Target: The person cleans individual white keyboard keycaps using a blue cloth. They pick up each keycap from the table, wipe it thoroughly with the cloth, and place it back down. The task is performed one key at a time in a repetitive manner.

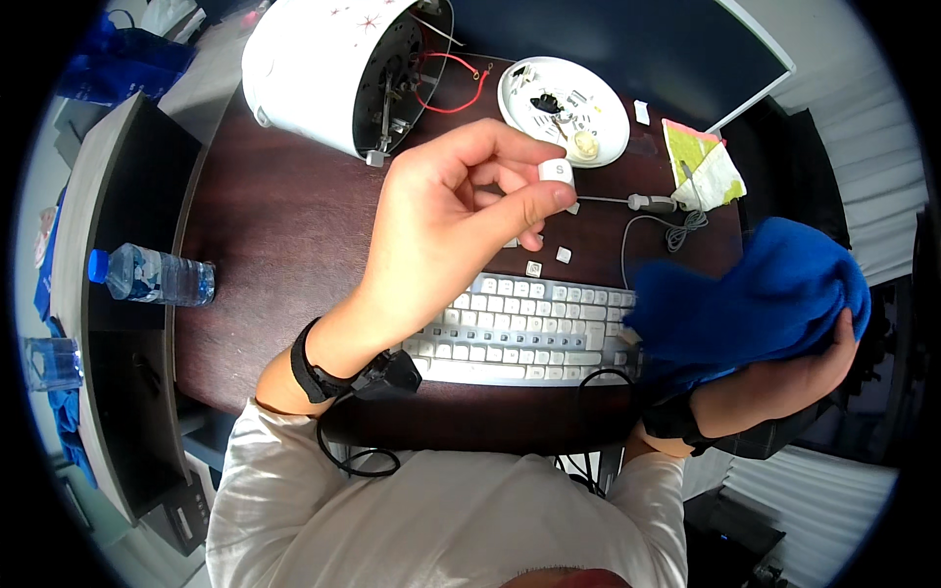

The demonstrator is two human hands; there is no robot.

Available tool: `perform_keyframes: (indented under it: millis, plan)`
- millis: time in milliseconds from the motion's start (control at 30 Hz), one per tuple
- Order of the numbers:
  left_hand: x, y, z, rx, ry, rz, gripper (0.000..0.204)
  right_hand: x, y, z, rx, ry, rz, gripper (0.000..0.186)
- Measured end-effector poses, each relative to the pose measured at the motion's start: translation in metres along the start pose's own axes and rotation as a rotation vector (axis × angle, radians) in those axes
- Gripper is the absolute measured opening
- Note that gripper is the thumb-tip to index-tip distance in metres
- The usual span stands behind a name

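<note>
Between the thumb and fingers of my left hand (431,211) is a white keycap (556,171) with a dark mark on it. It is held up above the desk, beyond the keyboard. A bunched blue cloth (755,294) is gripped in my right hand (784,387), which hides part of its fingers under the fabric. The white keyboard (490,372) lies in front of me, its right end partly covered by the cloth. One of its middle rows shows small dark squares instead of white caps. Loose keycaps (533,269) lie just behind it.
At the back, a white cylindrical housing (314,73) lies on its side with red wires (470,98) coming out. A white plate (613,118) carries small parts. A screwdriver (652,203), a cable (676,235) and a yellow-green cloth (706,162) lie right. A water bottle (162,275) lies left.
</note>
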State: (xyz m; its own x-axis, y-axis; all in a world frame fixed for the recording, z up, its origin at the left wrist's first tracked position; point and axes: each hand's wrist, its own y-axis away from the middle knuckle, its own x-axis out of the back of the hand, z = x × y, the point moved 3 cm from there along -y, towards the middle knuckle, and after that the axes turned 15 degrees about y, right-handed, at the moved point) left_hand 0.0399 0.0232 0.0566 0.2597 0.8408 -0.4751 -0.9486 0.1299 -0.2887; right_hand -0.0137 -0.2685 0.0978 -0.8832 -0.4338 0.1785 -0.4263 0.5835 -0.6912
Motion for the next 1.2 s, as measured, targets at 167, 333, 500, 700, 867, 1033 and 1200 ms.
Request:
perform_keyframes:
  millis: [167, 333, 500, 700, 867, 1033, 1200]
  plan:
    - [-0.001, 0.001, -0.003, 0.049, -0.013, -0.037, 0.02, 0.011, 0.006, -0.012, 0.114, 0.13, 0.115, 0.034]
    - [-0.011, 0.005, -0.011, 0.162, -0.023, -0.084, 0.023, 0.013, 0.017, -0.021, -0.055, -0.151, -0.167, 0.029]
    - [-0.016, 0.012, -0.027, 0.312, -0.024, -0.185, 0.024, -0.026, 0.058, -0.018, 0.032, -0.005, -0.68, 0.031]
    - [-0.03, 0.019, -0.044, 0.486, 0.064, -0.248, 0.024, -0.038, 0.081, -0.002, 0.267, -0.068, -0.871, 0.035]
    - [-0.028, 0.02, -0.054, 0.584, 0.123, -0.249, 0.016, -0.05, 0.088, -0.013, 0.356, -0.086, -1.008, 0.031]
    - [-0.018, 0.016, -0.065, 0.768, 0.286, -0.176, 0.012, -0.062, 0.09, -0.008, 0.385, -0.073, -1.142, 0.03]
    - [-0.009, 0.018, -0.09, 0.857, 0.417, -0.1, 0.015, -0.074, 0.097, 0.011, 0.375, -0.061, -1.066, 0.027]
